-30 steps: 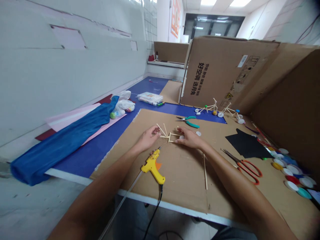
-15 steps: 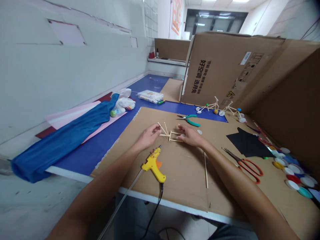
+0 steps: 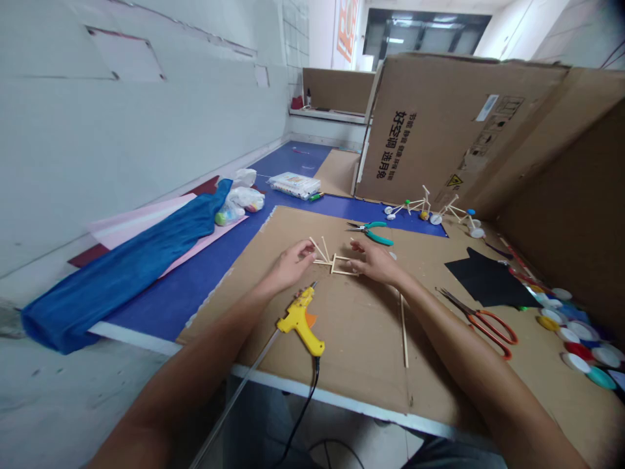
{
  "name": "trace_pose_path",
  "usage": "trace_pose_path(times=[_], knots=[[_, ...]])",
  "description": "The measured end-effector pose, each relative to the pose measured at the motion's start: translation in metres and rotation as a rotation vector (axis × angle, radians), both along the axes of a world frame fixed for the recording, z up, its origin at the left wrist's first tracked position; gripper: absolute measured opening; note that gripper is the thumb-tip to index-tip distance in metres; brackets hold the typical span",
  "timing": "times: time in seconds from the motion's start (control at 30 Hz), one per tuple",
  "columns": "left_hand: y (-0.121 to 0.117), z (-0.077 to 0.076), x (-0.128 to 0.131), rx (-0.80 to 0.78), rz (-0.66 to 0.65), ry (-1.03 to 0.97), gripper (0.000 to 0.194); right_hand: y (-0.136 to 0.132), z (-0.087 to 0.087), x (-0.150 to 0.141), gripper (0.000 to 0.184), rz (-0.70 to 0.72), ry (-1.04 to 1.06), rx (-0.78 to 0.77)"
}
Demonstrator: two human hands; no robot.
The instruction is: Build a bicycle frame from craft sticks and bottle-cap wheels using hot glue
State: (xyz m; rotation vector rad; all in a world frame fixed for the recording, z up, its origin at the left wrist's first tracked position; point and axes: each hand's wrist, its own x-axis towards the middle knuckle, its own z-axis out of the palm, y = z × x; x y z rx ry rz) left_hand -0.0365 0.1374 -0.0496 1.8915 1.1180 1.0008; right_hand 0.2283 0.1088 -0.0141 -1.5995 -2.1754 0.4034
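A small frame of glued wooden sticks [image 3: 333,264] lies on the cardboard sheet between my hands. It has a rectangular part on the right and two sticks slanting up on the left. My left hand [image 3: 294,262] pinches its left end with curled fingers. At the other end, my right hand [image 3: 374,262] has thumb and fingers bent around the sticks; its exact contact is partly hidden. A yellow hot glue gun [image 3: 299,319] rests just nearer to me, nozzle towards the frame. Teal-handled pliers [image 3: 372,232] lie beyond my right hand.
A loose stick [image 3: 404,332] and orange-handled scissors [image 3: 481,322] lie to the right, near black paper [image 3: 488,279] and several bottle caps [image 3: 579,352]. Stick models with cap wheels [image 3: 415,207] stand before a large cardboard box [image 3: 439,130]. Blue cloth [image 3: 131,267] lies left.
The view has shifted slightly. Both hands stay at the stick frame in nearly the same pose, with the right fingers moved only a little.
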Motion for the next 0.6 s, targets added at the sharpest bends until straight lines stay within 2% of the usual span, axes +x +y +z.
trace_pose_path(times=[0.17,0.33,0.47,0.6], knots=[[-0.002,0.003,0.0,-0.003,-0.016,0.001,0.026,0.005,0.007,-0.002,0.052,0.012,0.0,-0.008],[-0.005,0.009,-0.001,0.0,0.002,0.042,0.023,0.006,0.014,-0.006,0.063,0.105,-0.072,-0.053],[-0.008,0.013,-0.002,-0.031,0.032,0.089,0.025,0.002,0.014,-0.006,0.067,0.166,-0.088,-0.078],[-0.009,0.016,0.0,-0.055,0.084,0.12,0.031,0.002,0.013,-0.001,0.062,0.19,-0.068,-0.065]])
